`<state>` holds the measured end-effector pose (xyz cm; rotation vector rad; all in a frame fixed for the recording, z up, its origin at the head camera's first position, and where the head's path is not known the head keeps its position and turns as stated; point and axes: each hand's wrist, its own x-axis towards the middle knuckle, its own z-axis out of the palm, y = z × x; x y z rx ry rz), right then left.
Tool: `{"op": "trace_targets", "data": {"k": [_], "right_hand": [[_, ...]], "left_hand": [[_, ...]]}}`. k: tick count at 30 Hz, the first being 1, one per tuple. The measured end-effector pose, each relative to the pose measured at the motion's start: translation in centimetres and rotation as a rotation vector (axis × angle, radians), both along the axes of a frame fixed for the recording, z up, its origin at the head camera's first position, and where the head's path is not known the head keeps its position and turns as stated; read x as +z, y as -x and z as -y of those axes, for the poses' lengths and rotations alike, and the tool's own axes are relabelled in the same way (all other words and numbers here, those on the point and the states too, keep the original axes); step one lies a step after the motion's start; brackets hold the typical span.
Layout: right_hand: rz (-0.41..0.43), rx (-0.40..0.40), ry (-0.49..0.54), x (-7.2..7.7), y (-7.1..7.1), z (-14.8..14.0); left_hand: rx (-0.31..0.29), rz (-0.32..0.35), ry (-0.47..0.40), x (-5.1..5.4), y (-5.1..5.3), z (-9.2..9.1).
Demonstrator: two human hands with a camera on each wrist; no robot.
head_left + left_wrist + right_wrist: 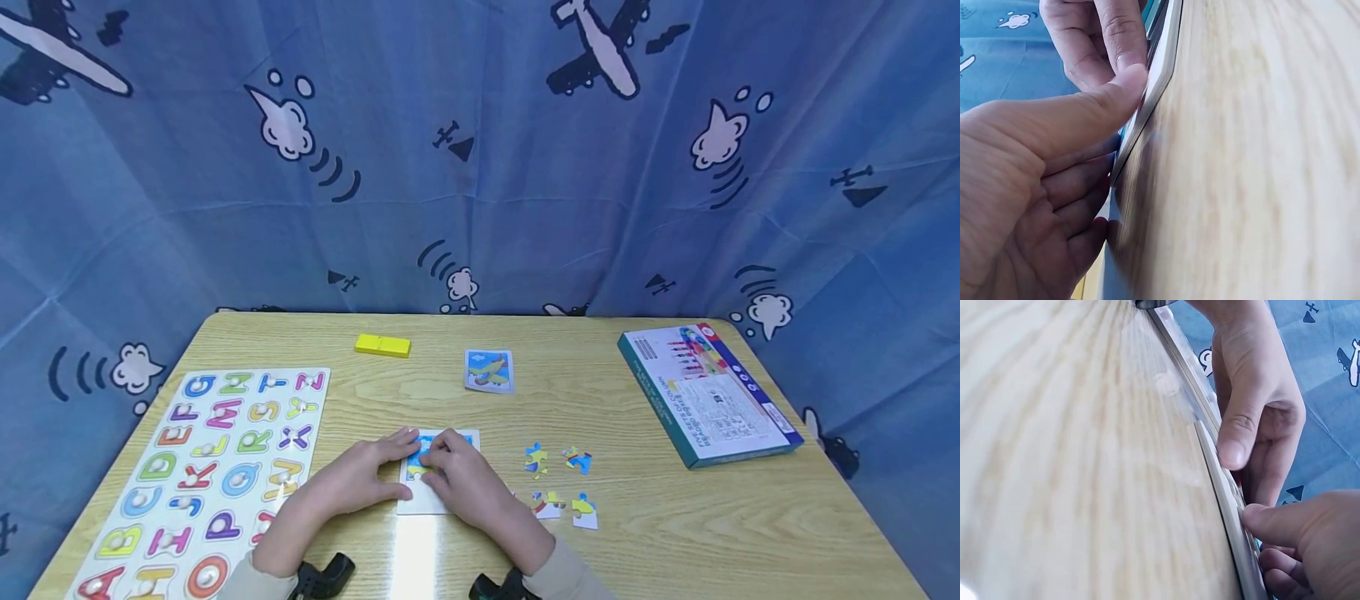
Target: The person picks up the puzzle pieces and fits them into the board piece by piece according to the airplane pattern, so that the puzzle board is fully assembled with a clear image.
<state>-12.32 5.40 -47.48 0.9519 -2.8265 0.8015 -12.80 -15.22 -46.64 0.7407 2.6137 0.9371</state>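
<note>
Left grip (358, 477) lay spread, touching left side of board (429, 502), lower centre of frame. Right grip (467, 483) bent over board; couldn't tell if pinching. Loose pieces (536, 457) lay right of board, nearer right grip.

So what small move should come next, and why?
Probably have the right hand press gently on the square white-bordered jigsaw: that hand bends over the blue-and-yellow picture, and the left hand touches the left side, which could keep it steady.
</note>
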Motion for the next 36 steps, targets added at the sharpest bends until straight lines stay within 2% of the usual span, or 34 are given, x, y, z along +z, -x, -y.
{"op": "trace_targets", "data": {"k": [3, 10, 14, 20, 27, 30, 36], "right_hand": [[-0.012, -0.002, 0.006, -0.1, 0.0, 0.0], [-0.03, 0.004, 0.024, -0.3, 0.0, 0.0], [-0.04, 0.012, 0.031, -0.4, 0.0, 0.1], [-0.024, 0.029, 0.03, -0.3, 0.0, 0.1], [0.104, 0.047, 0.002, 0.6, 0.3, -0.8], [0.13, 0.054, 0.019, 1.2, 0.4, -1.5], [0.172, 0.002, 0.083, 2.0, 0.4, -3.8]], "left_hand": [[0.015, -0.027, 0.005, 0.1, -0.1, -0.2], [0.132, -0.161, 0.042, -0.1, -0.7, -1.4], [0.159, -0.201, 0.028, -0.3, -0.9, -2.1], [0.153, -0.203, -0.029, -1.1, -0.9, -2.5], [0.164, -0.188, -0.049, -1.5, -0.8, -2.5], [0.167, -0.184, -0.05, -1.4, -0.7, -2.6], [0.169, -0.186, -0.036, -1.3, -0.6, -2.7]]}}
